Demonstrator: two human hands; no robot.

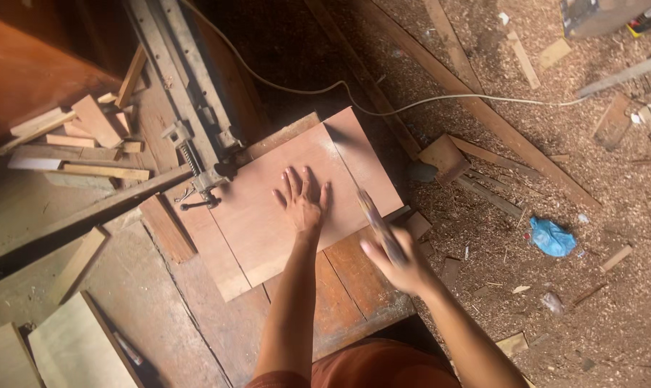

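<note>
While left hand (301,201) flattens plywood sheet (296,194), right hand (397,260) (blurred) around tool (379,226).

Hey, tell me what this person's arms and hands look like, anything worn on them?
Both arms are bare from the elbow down, with no sleeves in view. The left hand and the right hand wear no gloves, and no watch, ring or bracelet shows, though the right hand is blurred. At the bottom edge there is rust-orange clothing.

Bare forearms and 2 bare hands (301,203), with orange-brown clothing below.
</note>
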